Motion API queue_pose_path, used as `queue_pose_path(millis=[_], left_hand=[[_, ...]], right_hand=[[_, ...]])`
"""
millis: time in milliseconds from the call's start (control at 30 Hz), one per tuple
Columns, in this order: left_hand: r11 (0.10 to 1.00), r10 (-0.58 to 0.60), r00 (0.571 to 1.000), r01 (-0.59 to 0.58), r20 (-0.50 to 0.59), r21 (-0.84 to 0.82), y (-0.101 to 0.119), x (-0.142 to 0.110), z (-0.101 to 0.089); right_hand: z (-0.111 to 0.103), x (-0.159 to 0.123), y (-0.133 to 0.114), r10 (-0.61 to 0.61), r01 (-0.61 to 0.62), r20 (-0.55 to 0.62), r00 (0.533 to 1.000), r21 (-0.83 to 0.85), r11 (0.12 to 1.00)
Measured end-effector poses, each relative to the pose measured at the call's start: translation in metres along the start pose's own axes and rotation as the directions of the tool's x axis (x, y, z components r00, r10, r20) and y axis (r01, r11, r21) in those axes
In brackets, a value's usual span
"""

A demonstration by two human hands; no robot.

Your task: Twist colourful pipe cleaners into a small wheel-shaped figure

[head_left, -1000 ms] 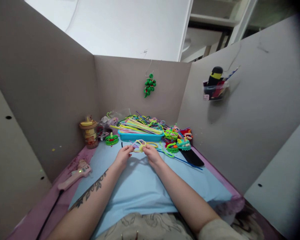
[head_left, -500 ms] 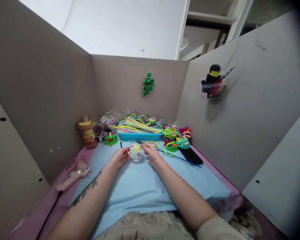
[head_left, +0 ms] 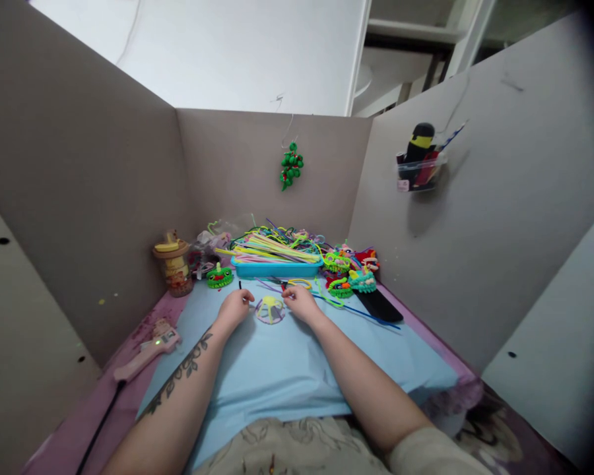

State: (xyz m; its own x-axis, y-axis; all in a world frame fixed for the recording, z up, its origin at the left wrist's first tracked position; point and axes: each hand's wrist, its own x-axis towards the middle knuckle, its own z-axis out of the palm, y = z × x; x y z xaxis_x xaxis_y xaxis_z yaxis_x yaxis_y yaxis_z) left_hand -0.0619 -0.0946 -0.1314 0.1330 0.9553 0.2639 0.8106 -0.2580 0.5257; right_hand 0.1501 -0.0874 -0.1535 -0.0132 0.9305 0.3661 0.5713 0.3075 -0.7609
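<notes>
Whether left grip point(head_left: 234, 309) or right grip point(head_left: 299, 302) is closed, I can't tell; pinch the light, pliable-looking pipe-cleaner dome point(head_left: 270, 302) at nine o'clock.

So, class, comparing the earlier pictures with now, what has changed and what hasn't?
The yellow and purple pipe-cleaner frame has come down onto the blue sheet; the left hand and right hand have let it go. The blue tray, glue gun and lidded cup stayed put.

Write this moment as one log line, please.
yellow-purple frame: on blue sheet; left hand: beside frame; right hand: beside frame
</notes>
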Motion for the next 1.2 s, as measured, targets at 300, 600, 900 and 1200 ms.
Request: queue_pose_path(millis=[300,600,900,1200], left_hand=[[0.999,0.041,0.995,-0.042,0.088,0.004,0.006,-0.004,0.000],[0.955,0.140,0.986,-0.111,0.086,-0.276,0.007,-0.004,0.007],[0.696,-0.124,0.990,0.135,0.067,-0.706,0.022,-0.006,-0.003],[0.420,-0.062,0.986,0.167,0.156,-0.892,0.031,-0.012,-0.010]], right_hand=[[-0.002,-0.005,-0.006,-0.025,0.058,0.099,0.995,-0.348,0.936],[0.006,-0.004,-0.005,-0.113,0.151,0.141,0.983,-0.298,0.942],[-0.005,-0.015,-0.031,-0.476,0.426,-0.067,0.877,-0.348,0.835],[-0.001,-0.012,-0.030,-0.323,0.343,-0.209,0.923,0.067,0.937]])
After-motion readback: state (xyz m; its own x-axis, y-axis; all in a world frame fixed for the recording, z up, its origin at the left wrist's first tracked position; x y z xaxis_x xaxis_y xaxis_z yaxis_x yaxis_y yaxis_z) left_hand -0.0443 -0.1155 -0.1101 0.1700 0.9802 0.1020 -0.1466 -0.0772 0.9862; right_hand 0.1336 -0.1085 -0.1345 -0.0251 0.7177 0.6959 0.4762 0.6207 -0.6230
